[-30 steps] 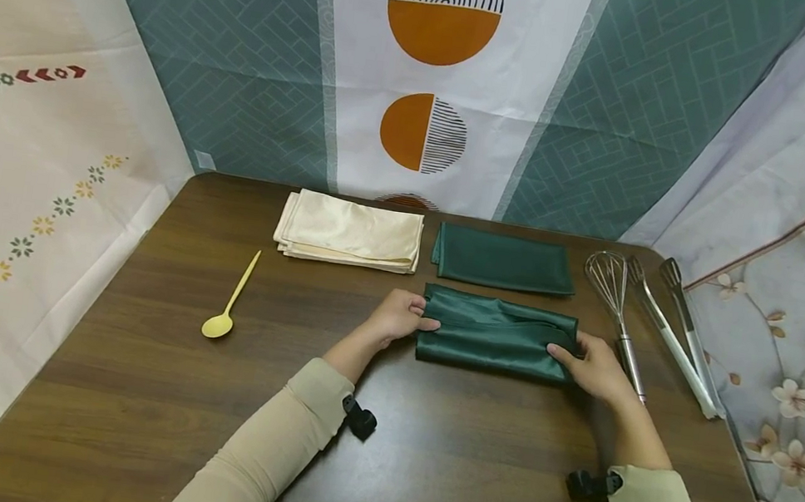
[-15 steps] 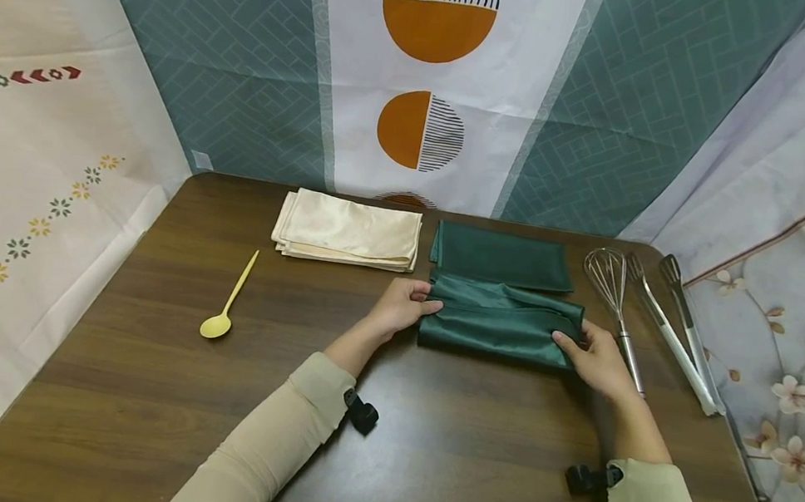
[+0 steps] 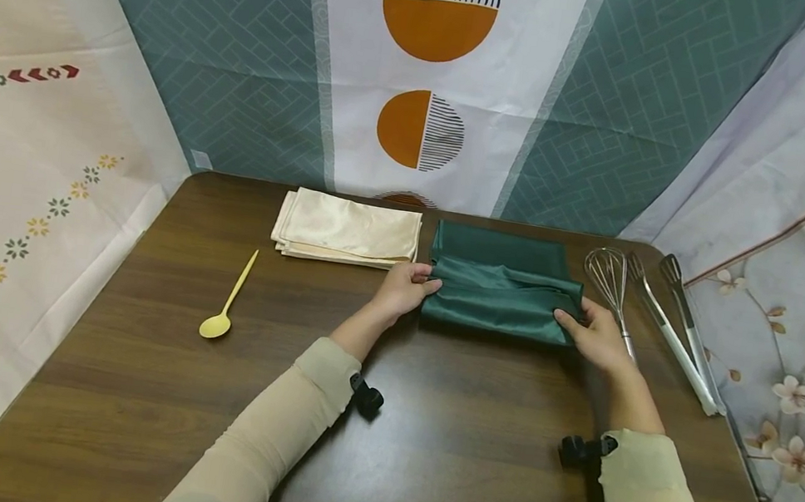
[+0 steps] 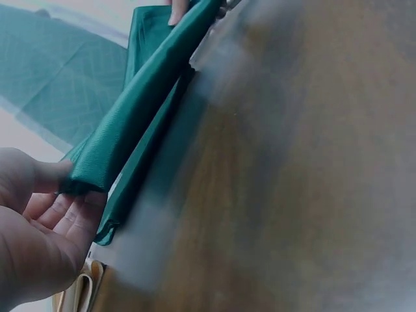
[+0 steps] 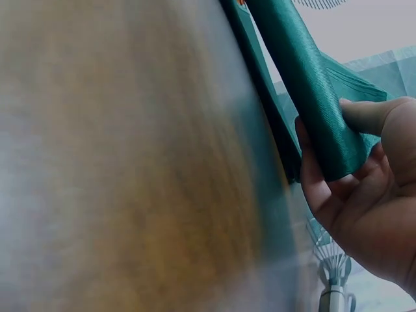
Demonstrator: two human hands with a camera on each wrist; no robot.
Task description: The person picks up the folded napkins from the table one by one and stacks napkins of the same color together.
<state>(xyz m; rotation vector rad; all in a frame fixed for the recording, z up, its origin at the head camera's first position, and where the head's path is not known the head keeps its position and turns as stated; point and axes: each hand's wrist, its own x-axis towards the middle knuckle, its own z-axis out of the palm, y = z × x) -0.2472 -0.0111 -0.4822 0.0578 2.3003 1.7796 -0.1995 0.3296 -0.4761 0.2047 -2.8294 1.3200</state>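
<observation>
A folded, shiny green cloth [image 3: 500,312] is stretched between my two hands in the head view. My left hand [image 3: 403,291] pinches its left end, thumb on top and fingers beneath. At the opposite end, my right hand [image 3: 599,338] grips it the same way. Both wrist views show this held cloth [image 4: 120,140] [image 5: 305,78] raised off the table, a second green layer below it. Behind it lies another folded dark green cloth [image 3: 501,246], whose front part is hidden by the held one.
Folded cream cloths [image 3: 348,228] lie left of the green ones, close to my left hand. A whisk [image 3: 609,276] and two long-handled utensils [image 3: 674,339] lie near the table's right edge. A yellow spoon [image 3: 218,324] rests on the wooden table [image 3: 452,458] at left.
Both hands have moved the held green cloth away from me, toward the back of the table. It now overlaps the front of the other green cloth in the head view.
</observation>
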